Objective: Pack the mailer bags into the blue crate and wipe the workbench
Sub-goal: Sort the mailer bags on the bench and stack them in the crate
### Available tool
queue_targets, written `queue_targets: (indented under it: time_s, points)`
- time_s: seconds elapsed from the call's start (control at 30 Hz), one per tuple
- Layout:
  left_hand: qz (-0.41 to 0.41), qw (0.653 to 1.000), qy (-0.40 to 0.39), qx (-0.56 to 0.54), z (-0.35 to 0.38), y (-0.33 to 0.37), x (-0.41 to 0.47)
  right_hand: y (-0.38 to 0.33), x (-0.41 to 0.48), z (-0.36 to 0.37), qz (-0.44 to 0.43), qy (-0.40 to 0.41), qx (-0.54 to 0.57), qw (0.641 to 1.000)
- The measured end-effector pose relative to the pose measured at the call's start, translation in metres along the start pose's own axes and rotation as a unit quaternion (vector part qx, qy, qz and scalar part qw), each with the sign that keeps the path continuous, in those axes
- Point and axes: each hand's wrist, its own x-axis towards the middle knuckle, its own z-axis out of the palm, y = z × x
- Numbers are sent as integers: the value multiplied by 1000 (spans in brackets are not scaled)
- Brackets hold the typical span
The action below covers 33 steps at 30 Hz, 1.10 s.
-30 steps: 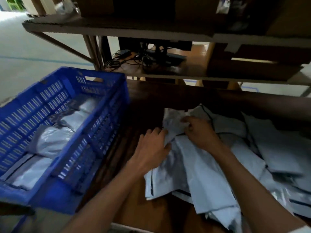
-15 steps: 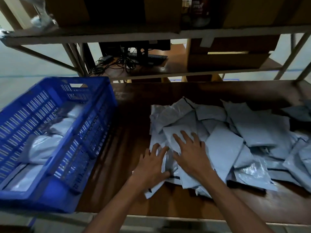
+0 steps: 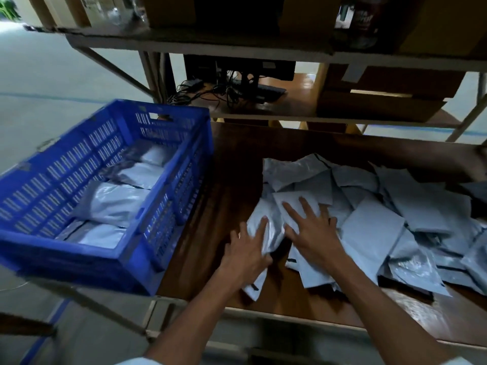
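Observation:
A heap of grey mailer bags [image 3: 374, 222] lies on the dark wooden workbench [image 3: 237, 164], right of centre. My right hand [image 3: 311, 233] lies flat with spread fingers on the bags at the heap's left end. My left hand [image 3: 246, 251] rests with straight fingers on the leftmost bag [image 3: 261, 230], whose edge bends up between my two hands. The blue crate [image 3: 168, 206] stands at the bench's left end and holds several grey mailer bags [image 3: 113, 204].
A low shelf [image 3: 263, 106] behind the bench carries tangled cables and a dark device. Above it an upper shelf [image 3: 210, 46] holds cardboard boxes. The bench's front edge [image 3: 290, 316] runs just below my wrists. Pale floor lies to the left.
My right hand has let go of the bag it gripped and now lies flat on the heap. Both hands have slid toward the near left end of the pile.

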Motion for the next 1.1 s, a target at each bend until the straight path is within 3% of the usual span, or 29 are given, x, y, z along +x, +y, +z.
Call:
queue_targets:
  time_s: [0.17, 0.37, 0.47, 0.6, 0.7, 0.87, 1.03, 1.1]
  points:
    - [-23, 988, 149, -45, -63, -12, -39, -43, 2, -45, -71, 93, 104, 988]
    - [-63, 941, 329, -42, -177, -31, -79, -128, 43, -121, -215, 198, 247, 924]
    - [-141, 927, 341, 63, -217, -63, -94, -184, 73, -153, -271, 183, 286, 901]
    - [-260, 881, 383, 96, -248, -117, -96, -260, 117, -175, -357, 178, 272, 876]
    - [-356, 863, 337, 122, -257, -153, -88, -311, 150, -172, -412, 110, 251, 869]
    - [-447, 871, 156, 134, -249, -182, -67, -368, 183, -140, -488, -26, 201, 849]
    - [-534, 839, 37, 92, -220, -195, -47, -395, 189, -107, -598, -86, 21, 797]
    - [-571, 820, -31, 35, -201, -208, -45, -398, 202, -79, -618, -166, -88, 764]
